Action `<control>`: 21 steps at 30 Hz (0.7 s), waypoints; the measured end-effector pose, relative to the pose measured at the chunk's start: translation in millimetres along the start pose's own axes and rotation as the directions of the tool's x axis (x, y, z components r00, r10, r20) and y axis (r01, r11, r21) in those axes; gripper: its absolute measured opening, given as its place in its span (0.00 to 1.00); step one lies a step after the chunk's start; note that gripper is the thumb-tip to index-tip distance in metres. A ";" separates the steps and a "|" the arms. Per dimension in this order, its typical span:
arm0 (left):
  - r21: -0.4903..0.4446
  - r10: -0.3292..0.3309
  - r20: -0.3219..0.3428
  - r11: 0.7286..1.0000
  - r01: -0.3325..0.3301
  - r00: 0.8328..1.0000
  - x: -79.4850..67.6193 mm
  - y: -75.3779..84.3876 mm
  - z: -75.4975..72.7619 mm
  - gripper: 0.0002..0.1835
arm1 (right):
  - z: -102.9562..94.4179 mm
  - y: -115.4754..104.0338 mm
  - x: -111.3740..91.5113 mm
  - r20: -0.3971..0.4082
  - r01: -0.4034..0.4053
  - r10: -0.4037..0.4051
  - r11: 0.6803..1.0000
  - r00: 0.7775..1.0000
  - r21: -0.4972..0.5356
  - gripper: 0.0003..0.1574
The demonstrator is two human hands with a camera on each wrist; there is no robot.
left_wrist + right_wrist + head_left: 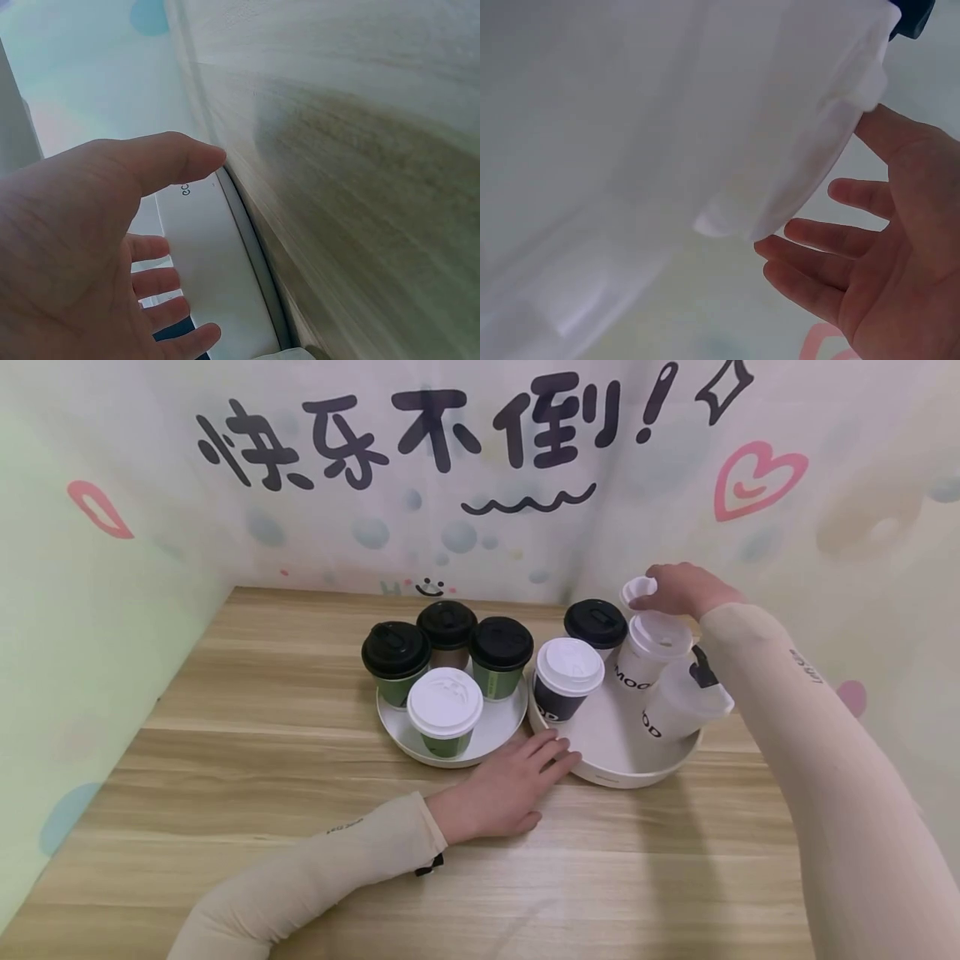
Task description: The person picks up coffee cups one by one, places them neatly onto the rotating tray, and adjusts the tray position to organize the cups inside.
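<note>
My left hand lies low at the front left of the cream tray, straight fingertips at its rim; the left wrist view has the thumb spread apart along the tray's outer wall. Reaching over the tray's back, my right hand holds a white cup near its top between thumb and fingers. Its other fingers extend loosely beside the white lid edge. Also in this tray stand two white lettered cups, a dark cup with a white lid and a black-lidded cup.
Left of the tray is a white plate bearing several green or brown paper cups, three with black lids and one with a white lid. Behind the wooden table hangs a printed curtain.
</note>
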State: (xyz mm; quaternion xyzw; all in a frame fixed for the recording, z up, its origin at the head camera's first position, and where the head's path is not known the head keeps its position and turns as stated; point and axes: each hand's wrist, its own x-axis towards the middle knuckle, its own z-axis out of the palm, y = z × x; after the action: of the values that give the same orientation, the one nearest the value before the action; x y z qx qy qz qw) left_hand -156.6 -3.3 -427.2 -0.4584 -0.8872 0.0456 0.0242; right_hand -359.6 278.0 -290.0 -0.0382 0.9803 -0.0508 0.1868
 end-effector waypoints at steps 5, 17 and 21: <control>0.000 0.004 0.000 1.000 -0.004 1.000 -0.5 -0.6 -0.5 0.47 | 0.4 0.1 0.5 0.007 -0.014 0.014 1.000 1.000 0.022 0.45; -0.001 0.011 0.007 1.000 -0.011 1.000 -1.8 -1.3 -3.0 0.48 | -0.4 4.4 8.8 0.016 -0.026 0.026 1.000 1.000 0.012 0.43; 0.007 0.009 0.015 1.000 -0.009 1.000 -1.8 -1.4 -3.9 0.47 | 0.3 4.4 9.6 0.009 -0.026 0.026 1.000 1.000 0.010 0.43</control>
State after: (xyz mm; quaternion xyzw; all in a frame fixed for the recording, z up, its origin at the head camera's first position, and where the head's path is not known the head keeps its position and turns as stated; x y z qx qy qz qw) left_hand -156.4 -5.3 -423.2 -0.4620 -0.8851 0.0523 0.0192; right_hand -368.7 281.4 -294.3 -0.0246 0.9796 -0.0531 0.1922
